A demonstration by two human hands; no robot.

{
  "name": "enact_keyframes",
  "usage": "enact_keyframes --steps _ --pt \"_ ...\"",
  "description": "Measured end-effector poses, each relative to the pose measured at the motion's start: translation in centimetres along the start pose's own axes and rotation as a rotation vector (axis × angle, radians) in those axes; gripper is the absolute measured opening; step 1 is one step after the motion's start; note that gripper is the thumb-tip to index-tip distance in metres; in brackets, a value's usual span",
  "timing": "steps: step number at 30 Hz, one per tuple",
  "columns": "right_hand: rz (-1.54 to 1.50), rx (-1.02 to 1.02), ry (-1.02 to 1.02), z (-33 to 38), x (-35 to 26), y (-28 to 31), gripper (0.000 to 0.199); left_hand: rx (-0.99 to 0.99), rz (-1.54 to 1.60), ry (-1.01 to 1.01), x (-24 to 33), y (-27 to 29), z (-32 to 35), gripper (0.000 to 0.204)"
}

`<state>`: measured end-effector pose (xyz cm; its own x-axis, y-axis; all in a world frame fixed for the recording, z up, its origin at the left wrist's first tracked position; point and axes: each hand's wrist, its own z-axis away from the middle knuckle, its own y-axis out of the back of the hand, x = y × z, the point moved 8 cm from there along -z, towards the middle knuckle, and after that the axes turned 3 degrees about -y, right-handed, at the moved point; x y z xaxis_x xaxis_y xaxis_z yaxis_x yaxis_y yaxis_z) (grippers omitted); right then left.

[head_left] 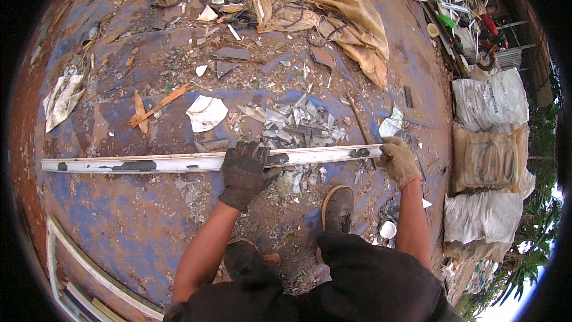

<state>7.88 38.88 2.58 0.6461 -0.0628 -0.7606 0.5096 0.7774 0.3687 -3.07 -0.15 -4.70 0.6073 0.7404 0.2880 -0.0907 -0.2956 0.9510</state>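
Note:
A long white plastic profile strip with dark, worn patches stretches sideways in front of me. My left hand, in a dark grey glove, has its fingers curled over the strip right of its middle. At the strip's right end my right hand, in a tan glove, closes around it. Beneath and just beyond the strip lies a heap of broken grey and white shards. A white broken plate-like piece rests on the ground beyond my left hand.
Shards litter a dirty blue tarp. Tan sacking and mixed scrap lie at the far side. Stacked filled sacks line the right. A white frame lies lower left, a small white cup near my right forearm.

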Motion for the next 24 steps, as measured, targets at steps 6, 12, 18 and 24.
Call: enact_keyframes --steps 6,12,18,24 --pt "0.903 0.138 0.168 3.3 -3.6 -3.6 0.052 0.144 0.030 -0.014 0.1 0.8 0.0 0.067" --pt "1.174 0.217 0.059 2.9 -2.5 -7.6 0.057 0.214 0.010 -0.040 0.2 1.1 0.2 0.063" --pt "1.362 0.225 0.207 2.5 -3.0 -9.6 0.042 0.125 0.034 -0.014 0.1 0.5 0.2 0.068" --pt "1.610 0.133 0.441 1.8 -1.1 -11.3 0.028 0.067 0.051 -0.002 0.2 0.6 0.0 0.068"
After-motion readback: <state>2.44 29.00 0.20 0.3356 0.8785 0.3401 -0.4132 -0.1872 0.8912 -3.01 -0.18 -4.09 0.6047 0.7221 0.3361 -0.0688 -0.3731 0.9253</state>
